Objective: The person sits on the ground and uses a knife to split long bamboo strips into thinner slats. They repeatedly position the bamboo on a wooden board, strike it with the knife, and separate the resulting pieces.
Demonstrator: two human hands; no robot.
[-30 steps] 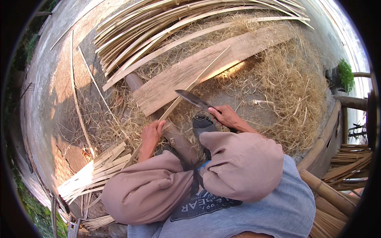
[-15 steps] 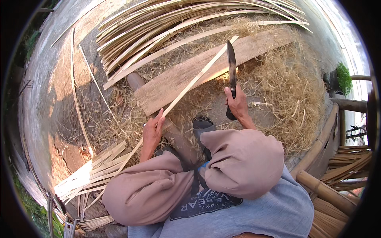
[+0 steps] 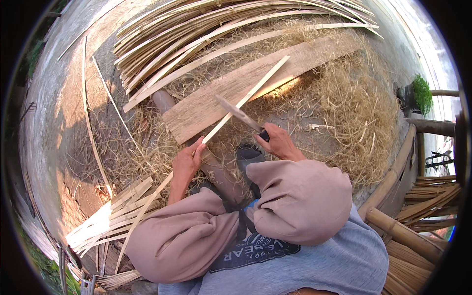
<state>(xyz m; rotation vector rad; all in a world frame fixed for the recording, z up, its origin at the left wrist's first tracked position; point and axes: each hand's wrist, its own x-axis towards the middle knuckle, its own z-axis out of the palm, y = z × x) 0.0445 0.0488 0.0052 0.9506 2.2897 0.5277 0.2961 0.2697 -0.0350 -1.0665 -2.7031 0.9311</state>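
My left hand (image 3: 187,160) is closed round a long pale bamboo strip (image 3: 260,83). The strip slants from beside my left knee up over a wide wooden board (image 3: 196,109). In my right hand (image 3: 282,142) is a large knife (image 3: 239,113), gripped by its black handle. Its blade points up and to the left and crosses the strip just beyond my left hand; whether it touches the strip I cannot tell. The board's near left end rests by a round log (image 3: 220,172) that runs between my legs.
A thick bundle of bamboo strips (image 3: 206,29) lies at the far side. More strips (image 3: 118,216) are piled by my left knee. Curly shavings (image 3: 356,113) cover the ground at right. Bamboo poles (image 3: 403,235) stand at the right edge, a green plant (image 3: 422,93) beyond them.
My right hand has swung the knife from pointing upright to slanting left across the strip. The strip's far end has drawn slightly back toward me.
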